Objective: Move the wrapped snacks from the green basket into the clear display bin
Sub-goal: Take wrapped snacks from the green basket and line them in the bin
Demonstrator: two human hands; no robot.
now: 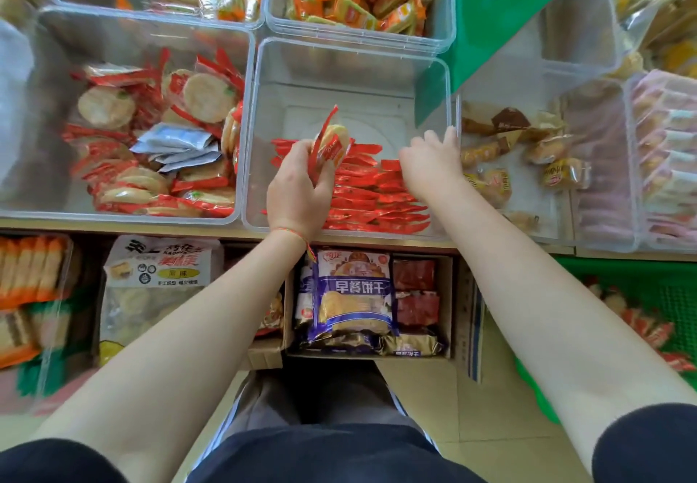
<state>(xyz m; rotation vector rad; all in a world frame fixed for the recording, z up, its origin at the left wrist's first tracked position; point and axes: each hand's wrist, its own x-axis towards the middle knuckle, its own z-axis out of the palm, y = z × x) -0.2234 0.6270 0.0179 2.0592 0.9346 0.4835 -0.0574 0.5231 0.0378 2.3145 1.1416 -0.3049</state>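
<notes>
Both hands reach into the clear bin (260, 135) in the middle of the shelf. The left hand (298, 184) grips a small bunch of red-wrapped snacks (331, 143), fingers curled round them, and holds them upright above the row (371, 190) of the same red packets already standing on edge along the bin's near half. The right hand (430, 160) is well apart from the left, at the bin's right wall; its fingers bend down toward the right end of the row and the tips are hidden, so whether it holds anything cannot be told. The far half of the bin's floor is bare. The green basket (671, 286) sits low at the right edge, below the shelf, with more red packets (641, 326) lying in it, blurred. A red cord (290, 232) circles the left wrist. To the left, another bin (34, 105) holds round crackers in red wrappers and some pale blue packets; to the right, a third bin (547, 211) holds a few brownish wrapped cakes. Below the shelf stands a cardboard box (450, 294) with a purple biscuit bag (352, 294).
</notes>
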